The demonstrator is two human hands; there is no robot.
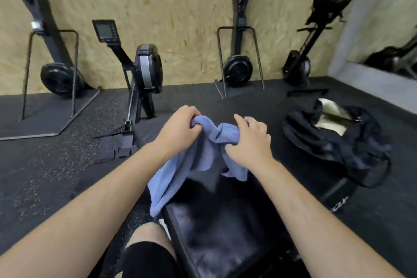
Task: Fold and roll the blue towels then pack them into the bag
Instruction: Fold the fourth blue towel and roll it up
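Black padded bench [225,221] sits nearest. Above it, the left hand [182,124] and right hand [250,140] each grip a bunched edge of the blue towel [171,176], which hangs down. The open black bag [338,142] lies to the right; the white script [339,204] below it is too blurred to read.

Blue towel [180,171] bunched, hanging over bench; black bag [338,140] open.

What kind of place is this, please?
Most likely a gym: a rowing machine stands by the wall, the rubber floor is dark and speckled, and a padded bench is in front.
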